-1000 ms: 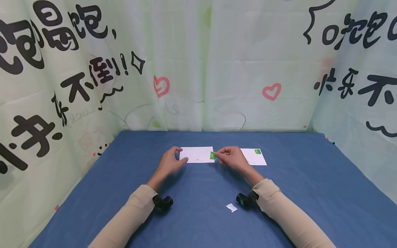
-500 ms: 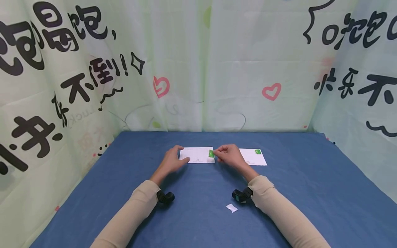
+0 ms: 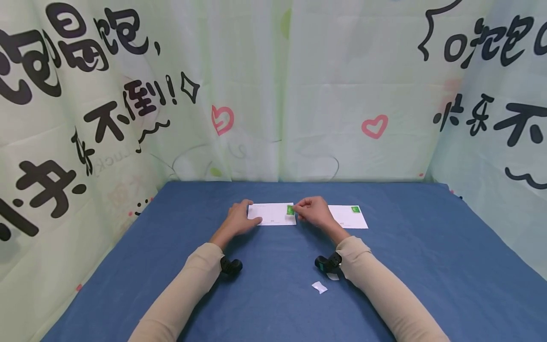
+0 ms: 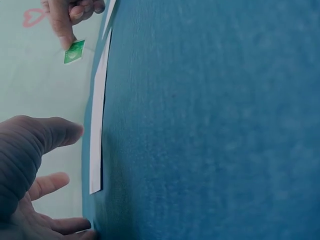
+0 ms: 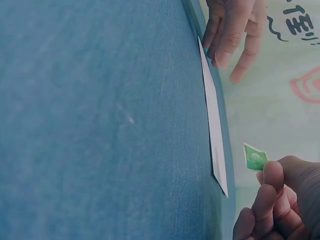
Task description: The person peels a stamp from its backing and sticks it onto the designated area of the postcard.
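A white envelope [image 3: 270, 214] lies flat on the blue table. Beside its left end is my left hand [image 3: 239, 218], thumb and fingers spread apart; the left wrist view shows nothing held between them. My right hand [image 3: 314, 210] pinches a small green stamp [image 5: 255, 157] by its edge between thumb and index finger. In the head view the stamp appears over the envelope's right end, and both wrist views show it held above the paper. To the right lies a second white envelope [image 3: 348, 217], partly hidden behind the right hand, with a green stamp [image 3: 355, 209] at its upper right corner.
A small white paper scrap [image 3: 319, 287] lies nearer on the blue tablecloth [image 3: 273, 308]. Another white piece [image 3: 333, 276] shows partly under the right wrist camera [image 3: 328, 262]. A printed curtain [image 3: 282, 95] hangs along the table's back and sides.
My right hand has moved slightly left and away from me, bringing the stamp further over the first envelope's right end. The left hand has shifted slightly forward. A second white scrap has come into sight.
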Demonstrator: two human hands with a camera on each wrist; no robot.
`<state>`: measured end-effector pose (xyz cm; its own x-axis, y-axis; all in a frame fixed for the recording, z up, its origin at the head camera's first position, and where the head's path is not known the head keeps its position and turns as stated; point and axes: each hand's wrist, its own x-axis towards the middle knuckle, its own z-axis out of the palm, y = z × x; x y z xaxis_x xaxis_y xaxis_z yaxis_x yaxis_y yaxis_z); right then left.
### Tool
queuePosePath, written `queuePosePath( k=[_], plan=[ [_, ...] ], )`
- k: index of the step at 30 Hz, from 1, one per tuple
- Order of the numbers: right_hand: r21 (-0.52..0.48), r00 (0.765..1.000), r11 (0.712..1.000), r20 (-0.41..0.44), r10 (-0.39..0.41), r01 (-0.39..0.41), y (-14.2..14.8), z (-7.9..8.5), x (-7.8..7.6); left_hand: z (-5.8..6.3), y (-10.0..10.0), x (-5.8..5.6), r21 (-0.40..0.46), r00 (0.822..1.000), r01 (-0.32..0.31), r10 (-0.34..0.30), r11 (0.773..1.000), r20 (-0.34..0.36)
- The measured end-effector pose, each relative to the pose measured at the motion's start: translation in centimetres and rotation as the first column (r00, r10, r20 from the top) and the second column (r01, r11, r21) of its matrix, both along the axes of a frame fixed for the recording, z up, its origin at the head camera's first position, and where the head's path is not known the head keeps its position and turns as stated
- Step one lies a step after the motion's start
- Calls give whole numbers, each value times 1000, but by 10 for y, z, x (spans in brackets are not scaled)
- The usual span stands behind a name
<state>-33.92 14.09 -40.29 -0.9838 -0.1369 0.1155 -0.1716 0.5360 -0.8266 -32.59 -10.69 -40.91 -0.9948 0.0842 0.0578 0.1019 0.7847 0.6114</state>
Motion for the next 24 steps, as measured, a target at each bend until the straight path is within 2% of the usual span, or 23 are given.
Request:
queuePosePath(
  k=[10,17,24],
  plan=[
    [31,999,999,9,-37,37,-3,1,-7,2,-2,-4,-40,1000,12,-11,999,27],
    [43,999,999,6,-31,31,-2,5,-13,4,-4,-3,-109,998,45,-39,993,52],
    [42,1000,999,-11,-10,10,-3,7,-13,1,-2,-3,-134,997,52,-43,990,62]
  ],
)
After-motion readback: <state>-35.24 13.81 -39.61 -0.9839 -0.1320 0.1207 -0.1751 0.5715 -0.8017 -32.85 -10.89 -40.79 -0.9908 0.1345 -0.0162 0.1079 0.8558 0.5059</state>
